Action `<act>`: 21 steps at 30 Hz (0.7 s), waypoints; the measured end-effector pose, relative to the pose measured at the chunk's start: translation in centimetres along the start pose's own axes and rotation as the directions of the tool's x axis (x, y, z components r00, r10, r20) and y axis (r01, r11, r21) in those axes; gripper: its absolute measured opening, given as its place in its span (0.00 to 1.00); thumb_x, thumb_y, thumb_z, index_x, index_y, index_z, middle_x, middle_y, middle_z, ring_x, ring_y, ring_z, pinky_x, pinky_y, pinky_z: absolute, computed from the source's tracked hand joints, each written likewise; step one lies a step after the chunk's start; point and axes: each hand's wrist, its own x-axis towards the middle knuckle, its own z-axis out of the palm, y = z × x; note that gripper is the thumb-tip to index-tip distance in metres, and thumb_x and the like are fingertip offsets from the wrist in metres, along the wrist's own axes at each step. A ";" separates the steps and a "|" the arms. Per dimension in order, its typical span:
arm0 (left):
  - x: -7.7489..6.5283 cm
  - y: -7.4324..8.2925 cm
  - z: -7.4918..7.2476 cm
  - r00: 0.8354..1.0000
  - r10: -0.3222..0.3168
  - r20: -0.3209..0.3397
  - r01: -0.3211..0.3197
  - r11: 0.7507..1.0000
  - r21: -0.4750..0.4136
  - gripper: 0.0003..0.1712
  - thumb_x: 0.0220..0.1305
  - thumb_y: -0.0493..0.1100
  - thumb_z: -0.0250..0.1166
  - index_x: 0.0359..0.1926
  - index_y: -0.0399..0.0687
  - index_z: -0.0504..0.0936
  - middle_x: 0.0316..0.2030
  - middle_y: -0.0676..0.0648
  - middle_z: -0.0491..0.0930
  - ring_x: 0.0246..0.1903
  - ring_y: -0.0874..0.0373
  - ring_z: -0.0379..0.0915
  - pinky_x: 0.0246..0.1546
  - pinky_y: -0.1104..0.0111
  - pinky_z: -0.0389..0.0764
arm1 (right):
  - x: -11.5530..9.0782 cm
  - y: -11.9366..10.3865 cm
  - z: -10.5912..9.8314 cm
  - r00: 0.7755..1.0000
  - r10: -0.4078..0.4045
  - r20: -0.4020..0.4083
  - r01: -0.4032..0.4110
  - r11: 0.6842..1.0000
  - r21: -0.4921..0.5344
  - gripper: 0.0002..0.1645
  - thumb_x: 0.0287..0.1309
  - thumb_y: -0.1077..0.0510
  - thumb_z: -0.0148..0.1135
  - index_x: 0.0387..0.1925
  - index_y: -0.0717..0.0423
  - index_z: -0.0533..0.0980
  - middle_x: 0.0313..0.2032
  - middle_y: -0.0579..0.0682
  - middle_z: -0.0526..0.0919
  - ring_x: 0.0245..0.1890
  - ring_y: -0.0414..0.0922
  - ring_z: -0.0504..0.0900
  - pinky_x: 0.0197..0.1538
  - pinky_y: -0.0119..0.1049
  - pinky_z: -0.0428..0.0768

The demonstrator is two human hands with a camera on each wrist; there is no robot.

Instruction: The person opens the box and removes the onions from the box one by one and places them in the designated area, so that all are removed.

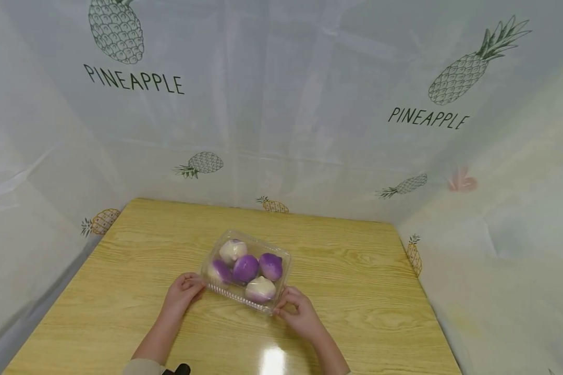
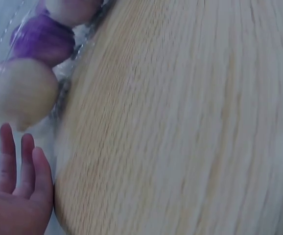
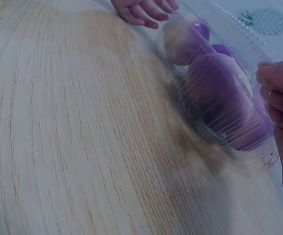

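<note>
Pinching the near right corner of a clear container (image 1: 238,297), the right hand (image 1: 301,313) sets thumb against bent fingers, plainest in the right wrist view, which also shows ridged plastic. The left hand (image 1: 184,295) is at the near left corner, its fingers extended and slightly apart in the left wrist view; I cannot tell whether it touches the plastic. Only the head view shows all five purple-and-white turnip-like pieces (image 1: 246,269) inside the container, which is angled near the middle of the counter (image 1: 356,297). Only there can "PINEAPPLE" be read, left and right on the far sheet (image 1: 281,104)
</note>
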 end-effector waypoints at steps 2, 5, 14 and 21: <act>0.1 0.0 -0.2 1.000 0.018 0.014 -0.018 1.000 0.021 0.25 0.62 0.32 0.66 0.56 0.29 0.66 0.34 0.54 0.84 0.35 0.65 0.78 0.39 0.72 0.81 | 0.0 0.1 0.0 1.000 -0.031 -0.006 0.031 1.000 -0.002 0.09 0.50 0.71 0.69 0.25 0.58 0.77 0.35 0.52 0.80 0.60 0.63 0.71 0.68 0.47 0.63; 0.2 -0.2 -0.5 0.997 0.060 0.047 -0.063 0.996 0.061 0.26 0.62 0.30 0.65 0.58 0.30 0.65 0.32 0.56 0.83 0.35 0.66 0.77 0.38 0.74 0.79 | 0.0 0.4 0.0 0.998 -0.064 -0.011 0.064 0.998 -0.005 0.10 0.49 0.74 0.67 0.25 0.60 0.76 0.32 0.55 0.78 0.55 0.62 0.74 0.69 0.37 0.61; -0.4 -0.1 -1.5 0.980 0.109 0.168 -0.123 0.989 0.077 0.30 0.62 0.29 0.65 0.62 0.31 0.62 0.40 0.46 0.81 0.37 0.62 0.78 0.40 0.74 0.79 | 0.5 -1.2 -0.7 0.991 -0.130 -0.017 0.130 0.991 0.003 0.09 0.55 0.72 0.64 0.28 0.59 0.74 0.31 0.52 0.75 0.41 0.55 0.77 0.66 0.43 0.67; -0.6 0.1 -2.1 0.963 0.128 0.238 -0.162 0.978 0.129 0.29 0.62 0.30 0.65 0.61 0.29 0.64 0.43 0.36 0.79 0.39 0.60 0.79 0.41 0.72 0.80 | 1.3 -2.9 -1.9 0.989 -0.149 -0.014 0.150 0.989 0.020 0.08 0.58 0.76 0.59 0.31 0.62 0.73 0.31 0.53 0.72 0.45 0.53 0.76 0.61 0.38 0.73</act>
